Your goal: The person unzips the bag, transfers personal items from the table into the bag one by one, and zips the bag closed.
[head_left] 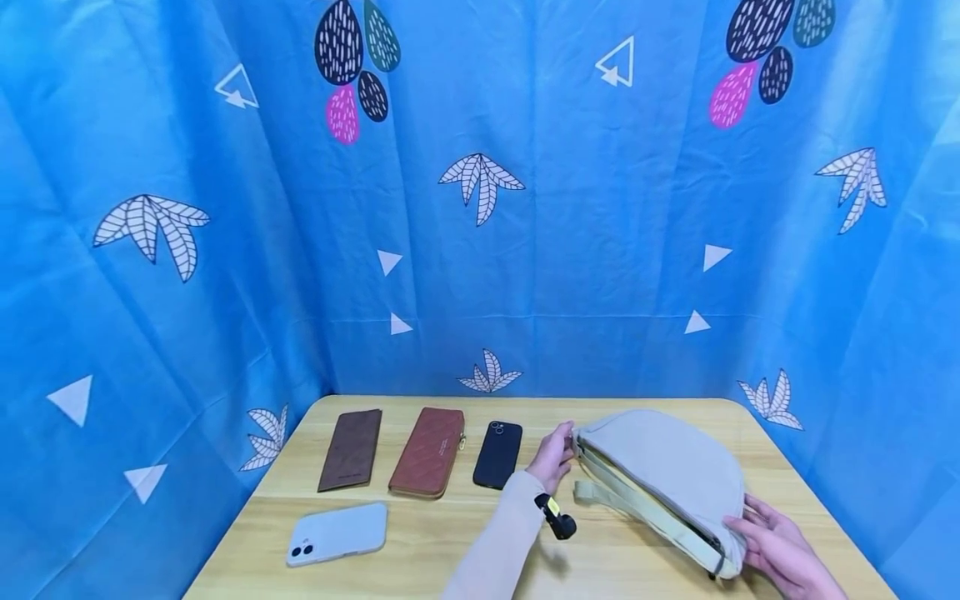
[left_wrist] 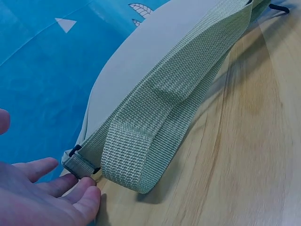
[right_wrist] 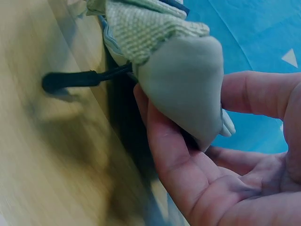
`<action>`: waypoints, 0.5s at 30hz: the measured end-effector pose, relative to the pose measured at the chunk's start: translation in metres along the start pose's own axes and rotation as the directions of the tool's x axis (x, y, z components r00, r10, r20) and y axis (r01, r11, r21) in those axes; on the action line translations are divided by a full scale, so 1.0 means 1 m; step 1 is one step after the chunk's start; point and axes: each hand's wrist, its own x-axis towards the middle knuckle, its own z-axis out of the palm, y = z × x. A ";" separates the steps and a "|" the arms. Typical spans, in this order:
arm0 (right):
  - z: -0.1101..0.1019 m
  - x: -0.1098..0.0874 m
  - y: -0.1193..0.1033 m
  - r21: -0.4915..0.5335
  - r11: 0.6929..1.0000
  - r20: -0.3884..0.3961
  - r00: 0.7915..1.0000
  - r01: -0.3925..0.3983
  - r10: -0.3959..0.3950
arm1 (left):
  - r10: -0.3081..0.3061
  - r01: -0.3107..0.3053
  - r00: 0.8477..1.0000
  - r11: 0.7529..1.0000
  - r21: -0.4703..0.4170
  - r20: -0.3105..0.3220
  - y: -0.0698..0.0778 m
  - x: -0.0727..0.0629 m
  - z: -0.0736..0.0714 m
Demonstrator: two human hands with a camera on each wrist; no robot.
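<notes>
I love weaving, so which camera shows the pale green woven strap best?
The left wrist view: the pale green woven strap crosses its middle, weave clear. The head view shows it small, along the grey half-moon fabric bag; the right wrist view, only a bunched part.

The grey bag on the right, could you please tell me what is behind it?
Behind the bag, a strip of wooden table and the blue curtain show; whatever the bag covers is hidden.

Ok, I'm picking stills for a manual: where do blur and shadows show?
Right wrist view: the table and black pull are blurred, the bag's end sharper. Left wrist view: the strap's weave is clear, with a soft shadow beside its fold. Head view: lighting looks fairly even, with a faint shadow below the black wrist device.
</notes>
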 end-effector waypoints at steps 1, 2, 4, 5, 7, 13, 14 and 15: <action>0.002 0.001 0.000 0.002 1.000 -0.002 1.000 -0.003 0.003 | 0.004 -0.004 1.000 1.000 0.006 0.001 0.001 -0.002 -0.001; 0.003 0.002 0.001 0.002 1.000 -0.004 1.000 -0.003 0.003 | 0.010 -0.010 1.000 1.000 0.015 0.002 0.002 -0.003 -0.003; 0.007 0.004 0.001 0.000 1.000 -0.004 1.000 -0.006 0.006 | 0.023 -0.023 1.000 0.999 0.036 0.006 0.004 -0.007 -0.005; 0.008 0.005 0.002 0.001 1.000 -0.006 1.000 -0.009 0.009 | 0.029 -0.030 1.000 0.999 0.044 0.009 0.005 -0.008 -0.007; 0.011 0.007 0.002 -0.014 1.000 -0.010 1.000 -0.015 0.015 | 0.033 -0.033 0.999 0.998 0.047 0.003 0.007 -0.009 -0.010; 0.020 0.011 0.000 -0.077 0.997 -0.010 1.000 -0.027 0.027 | 0.012 -0.011 0.998 1.000 0.016 -0.061 0.009 -0.006 -0.018; 0.022 0.011 0.000 -0.080 0.996 -0.018 0.999 -0.032 0.030 | 0.014 -0.013 0.998 1.000 0.023 -0.065 0.009 -0.006 -0.020; 0.024 0.011 -0.001 -0.075 0.997 -0.029 0.999 -0.034 0.032 | 0.017 -0.016 0.998 0.999 0.028 -0.067 0.010 -0.005 -0.021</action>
